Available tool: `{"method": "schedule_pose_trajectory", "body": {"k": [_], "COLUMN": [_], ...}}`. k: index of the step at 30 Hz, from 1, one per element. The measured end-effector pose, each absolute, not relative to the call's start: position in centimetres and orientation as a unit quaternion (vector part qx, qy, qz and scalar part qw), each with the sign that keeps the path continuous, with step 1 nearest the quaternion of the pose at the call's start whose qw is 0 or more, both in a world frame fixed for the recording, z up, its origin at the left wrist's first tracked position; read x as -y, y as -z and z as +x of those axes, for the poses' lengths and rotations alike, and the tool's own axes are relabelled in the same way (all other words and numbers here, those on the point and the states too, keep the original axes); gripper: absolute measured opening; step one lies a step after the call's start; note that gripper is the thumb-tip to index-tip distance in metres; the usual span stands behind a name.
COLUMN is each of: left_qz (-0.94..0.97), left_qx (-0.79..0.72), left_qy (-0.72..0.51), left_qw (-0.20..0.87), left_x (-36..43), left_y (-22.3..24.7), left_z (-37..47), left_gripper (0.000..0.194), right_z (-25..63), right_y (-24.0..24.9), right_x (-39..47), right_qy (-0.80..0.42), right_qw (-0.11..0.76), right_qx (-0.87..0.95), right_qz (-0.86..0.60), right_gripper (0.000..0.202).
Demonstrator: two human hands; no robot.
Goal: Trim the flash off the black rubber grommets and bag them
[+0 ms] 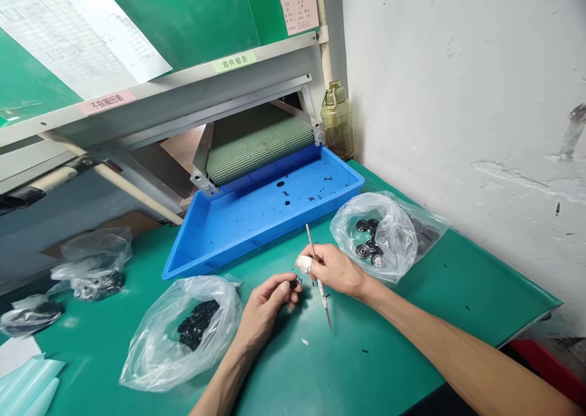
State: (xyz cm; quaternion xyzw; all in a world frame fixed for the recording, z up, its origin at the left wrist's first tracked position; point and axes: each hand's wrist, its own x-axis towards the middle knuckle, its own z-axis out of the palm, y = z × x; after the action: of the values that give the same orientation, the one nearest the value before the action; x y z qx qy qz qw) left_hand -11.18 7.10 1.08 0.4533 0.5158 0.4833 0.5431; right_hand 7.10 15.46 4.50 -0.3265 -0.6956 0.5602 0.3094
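Note:
My left hand [273, 295] pinches a small black part [293, 284] between thumb and fingers, above the green table. Close beside it on the right, my right hand [330, 269] is closed round a thin stick-like tool [321, 294] with pale wrapping along its middle. One tip of the tool points up and the other slants down toward the table. White tape [304, 264] covers a finger of this hand. Tiny black scraps lie on the table around both hands. An open plastic bag of small black parts [198, 324] stands left of my left hand.
A blue tray [247, 243] with black scraps sits under the end of a green conveyor belt [260, 141]. Right of it lies a clear bag with black round parts [370, 239]. More bags [98, 284] are at the left. A bottle [337, 120] stands by the wall.

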Motion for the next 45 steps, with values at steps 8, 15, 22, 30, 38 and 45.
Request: {"method": "schedule_pose_trajectory", "body": {"k": [8,15,22,30,38,45], "left_qz": [0.469,0.467,0.493,0.5,0.505,0.474], "left_qx": [-0.531,-0.552,-0.561,-0.567,-0.547,-0.536], "left_qy": [-0.465,-0.464,-0.459,-0.462,-0.456,-0.47], "left_qw": [0.53,0.511,0.481,0.464,0.487,0.517], "left_x": [-7.0,-7.1,-7.2,-7.2,-7.1,-7.1], "left_y": [-1.1,-1.2,-1.1,-2.0,-1.9,-1.9], "left_z": [-11.3,-11.4,-11.6,-10.9,-11.0,-10.8], "left_gripper": [0.026,0.03,0.03,0.037,0.032,0.031], "right_z": [7.0,6.6,6.1,6.1,6.2,6.5], "right_y": [-4.5,-4.1,-3.3,-3.0,-3.0,-3.4], "right_x": [-15.4,-15.3,-15.3,-15.4,-15.5,-15.4], "right_qy": [-0.543,-0.527,-0.494,-0.473,-0.482,-0.489], "right_qw": [0.305,0.32,0.332,0.333,0.317,0.302], "right_qx": [0.708,0.717,0.738,0.754,0.754,0.752], "right_qz": [-0.333,-0.327,-0.316,-0.311,-0.313,-0.322], "right_gripper": [0.016,0.015,0.014,0.014,0.014,0.013]}}
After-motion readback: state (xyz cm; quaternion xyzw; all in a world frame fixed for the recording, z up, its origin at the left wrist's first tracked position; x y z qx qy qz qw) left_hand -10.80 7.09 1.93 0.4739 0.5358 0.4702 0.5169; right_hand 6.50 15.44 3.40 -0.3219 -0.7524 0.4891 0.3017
